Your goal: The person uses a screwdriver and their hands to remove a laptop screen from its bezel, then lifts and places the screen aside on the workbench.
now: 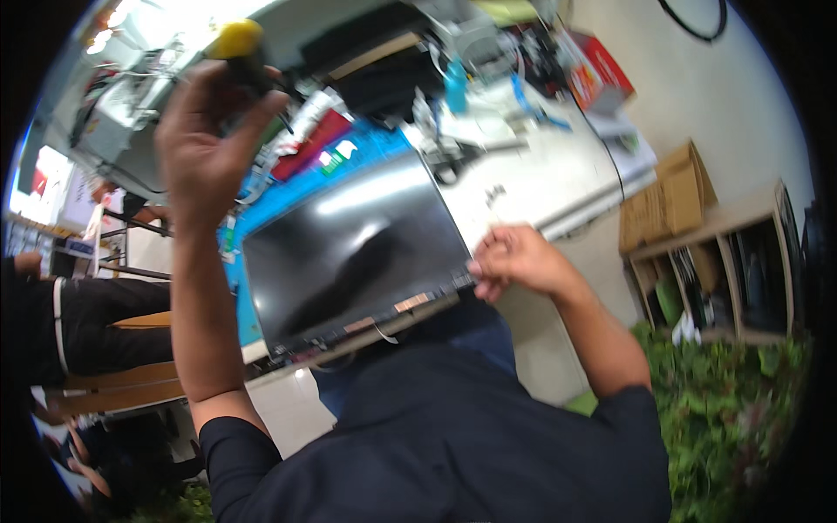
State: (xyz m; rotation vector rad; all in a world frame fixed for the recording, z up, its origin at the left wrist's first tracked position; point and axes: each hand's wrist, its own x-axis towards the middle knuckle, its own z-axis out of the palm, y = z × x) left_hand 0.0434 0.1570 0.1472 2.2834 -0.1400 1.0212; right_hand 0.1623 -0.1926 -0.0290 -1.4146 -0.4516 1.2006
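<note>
Screen panel [349, 248], dark and glossy, lies tilted on the blue mat [261, 205] on the white counter [540, 174]. Right hand [514, 260] pinches its lower right corner. Left hand [205, 139], raised, grips a yellow-capped screwdriver [240, 48].

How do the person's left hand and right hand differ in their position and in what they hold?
The left hand is raised high above the bench and grips a tool with a yellow and black handle; the right hand stays low and pinches the corner of the dark display panel. The left forearm stands nearly upright, the right one is bent inward. Both hands are bare and closed on something.
</note>
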